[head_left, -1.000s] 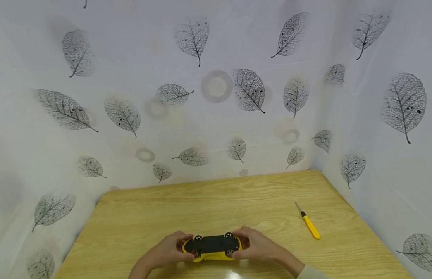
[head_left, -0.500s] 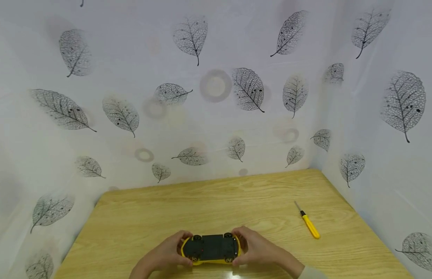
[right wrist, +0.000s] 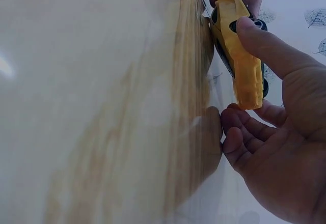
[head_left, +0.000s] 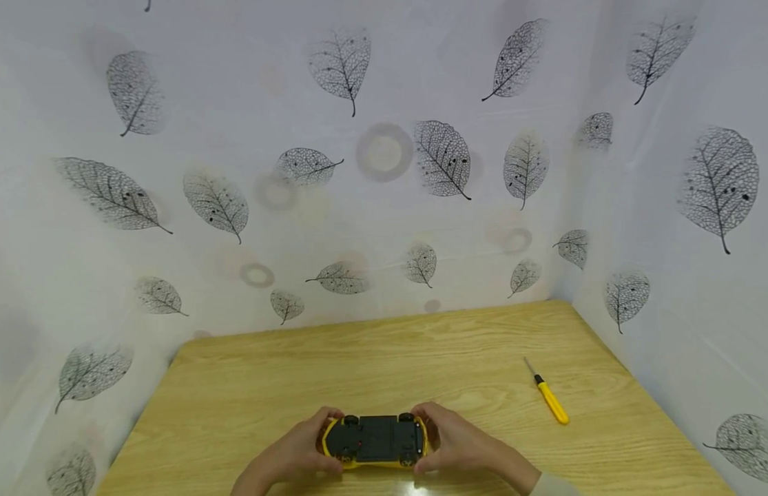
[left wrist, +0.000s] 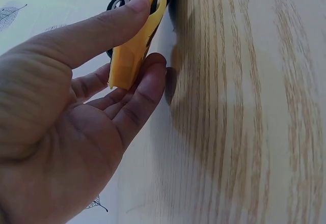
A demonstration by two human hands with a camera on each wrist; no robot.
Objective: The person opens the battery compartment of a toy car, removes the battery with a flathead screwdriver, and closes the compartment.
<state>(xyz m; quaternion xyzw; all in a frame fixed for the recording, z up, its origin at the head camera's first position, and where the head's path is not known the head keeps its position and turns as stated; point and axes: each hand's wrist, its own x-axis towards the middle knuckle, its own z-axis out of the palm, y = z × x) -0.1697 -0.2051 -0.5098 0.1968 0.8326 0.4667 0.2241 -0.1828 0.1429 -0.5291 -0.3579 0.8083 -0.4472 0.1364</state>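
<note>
A yellow toy car (head_left: 377,441) lies wheels up between my two hands, low in the head view, its black underside facing me. My left hand (head_left: 298,446) grips one end, and my right hand (head_left: 453,441) holds the other. In the left wrist view the thumb of my left hand (left wrist: 86,96) presses near a wheel, with fingers curled under the yellow body (left wrist: 130,61). From the right wrist, the thumb of my right hand (right wrist: 285,112) lies along the side of the car (right wrist: 239,56), close over the table. Its roof is hidden.
A screwdriver (head_left: 549,399) with a yellow handle lies on the wood-grain table (head_left: 266,372) to the right, its tip pointing away. A white leaf-print curtain (head_left: 384,220) stands behind the table and along both sides.
The toy car has tilted in both hands, so its black underside now faces up more fully and less of its yellow side shows. The screwdriver has stayed put.
</note>
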